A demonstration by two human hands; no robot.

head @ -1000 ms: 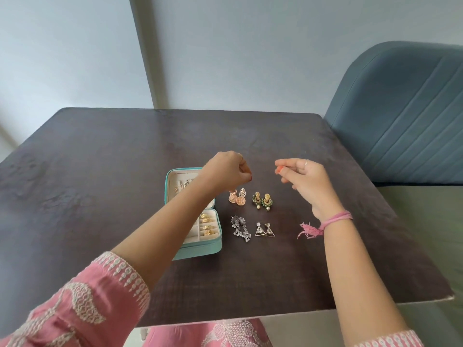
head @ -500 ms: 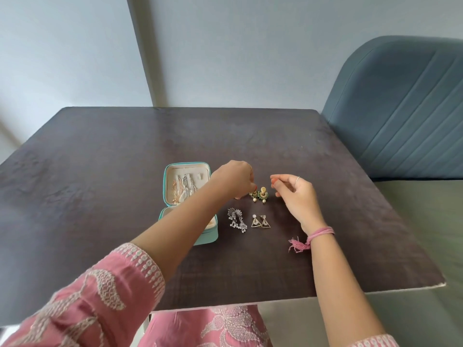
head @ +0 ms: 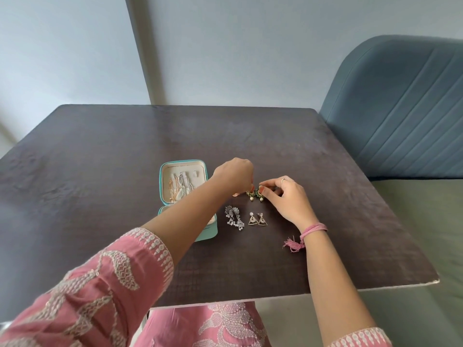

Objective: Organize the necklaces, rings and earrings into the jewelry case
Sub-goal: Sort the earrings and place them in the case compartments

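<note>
Jewelry case [head: 184, 171], open on the table [head: 100, 151]: necklaces [head: 181, 184] already hang in its lid. Left hand [head: 234, 175] and right hand [head: 285, 194] pinch the green earrings [head: 255, 195]. Silver earrings [head: 234, 216] and triangular earrings [head: 258, 219] remain outside.

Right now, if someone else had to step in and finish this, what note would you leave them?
Left hand and right hand both have fingertips on the green-and-gold earrings; whether lifted, I cannot tell.
Jewelry case is open at table left, necklaces hanging in its lid.
Done: necklaces stored.
Left: green-and-gold pair, silver earrings, triangle earrings, a pinkish piece under the left hand. The tray is hidden by the arm.
</note>
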